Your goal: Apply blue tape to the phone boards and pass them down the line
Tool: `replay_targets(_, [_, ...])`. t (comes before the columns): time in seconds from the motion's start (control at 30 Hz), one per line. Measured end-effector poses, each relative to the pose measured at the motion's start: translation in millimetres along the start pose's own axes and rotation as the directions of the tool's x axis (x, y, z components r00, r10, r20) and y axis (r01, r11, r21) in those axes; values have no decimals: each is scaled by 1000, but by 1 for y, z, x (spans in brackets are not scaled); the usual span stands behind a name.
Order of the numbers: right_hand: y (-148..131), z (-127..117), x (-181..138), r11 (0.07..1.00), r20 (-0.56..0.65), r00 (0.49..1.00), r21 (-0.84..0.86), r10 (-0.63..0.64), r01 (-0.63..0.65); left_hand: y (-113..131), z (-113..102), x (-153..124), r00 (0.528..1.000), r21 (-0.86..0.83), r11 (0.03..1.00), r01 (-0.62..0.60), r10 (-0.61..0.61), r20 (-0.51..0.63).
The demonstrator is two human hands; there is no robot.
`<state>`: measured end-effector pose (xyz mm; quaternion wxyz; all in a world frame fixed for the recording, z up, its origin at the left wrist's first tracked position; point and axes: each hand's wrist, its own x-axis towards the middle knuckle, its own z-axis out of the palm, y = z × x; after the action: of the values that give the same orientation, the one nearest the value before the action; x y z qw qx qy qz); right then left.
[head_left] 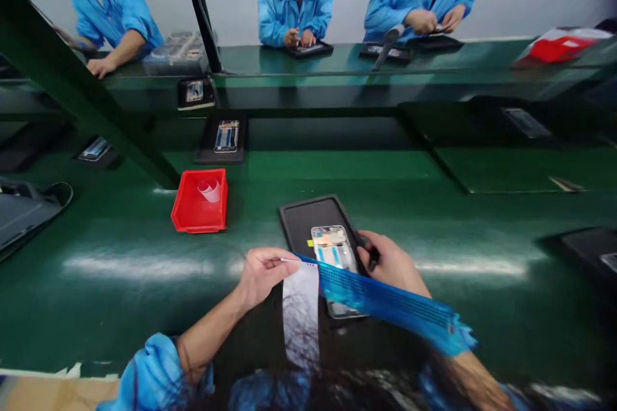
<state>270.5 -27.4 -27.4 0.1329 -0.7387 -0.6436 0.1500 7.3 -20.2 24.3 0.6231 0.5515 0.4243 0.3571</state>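
Observation:
My left hand (260, 273) is closed in a pinch on the end of a long blue strip (385, 302) with a white backing sheet (301, 314) hanging from it. The strip runs right and down across my right forearm. My right hand (390, 263) is closed around a small dark tool (372, 259) at the right edge of an opened phone frame (332, 250). The phone frame lies in a black tray (308, 218) on the green belt, right in front of me. The strip covers the phone frame's lower part.
A red bin (200, 202) holding a curl of white film stands left of the tray. More black trays with phones (225, 136) sit further up the green belt (120, 257). Three people in blue coats work at the far bench (347, 58). A green slanted post (81, 96) crosses at left.

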Motion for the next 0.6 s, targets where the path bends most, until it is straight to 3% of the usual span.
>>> replay_targets(0.17, [-50, 19, -32, 984, 96, 987, 128, -133, 120, 11, 4, -8, 998, 14, 999, -31, 31, 54])
replay_targets(0.33, [-53, 25, -48, 972, 113, 982, 198, -151, 126, 10, 4, -8, 992, 68, 993, -95, 89, 94])
replay_targets(0.5, [-30, -4, -26, 968, 99, 985, 223, -143, 119, 5, 2, -4, 993, 155, 981, -114, 109, 42])
replay_targets(0.6, [-20, -35, -3, 984, -108, 993, 179, 42, -22, 5, 3, -2, 993, 227, 967, -116, 115, 17])
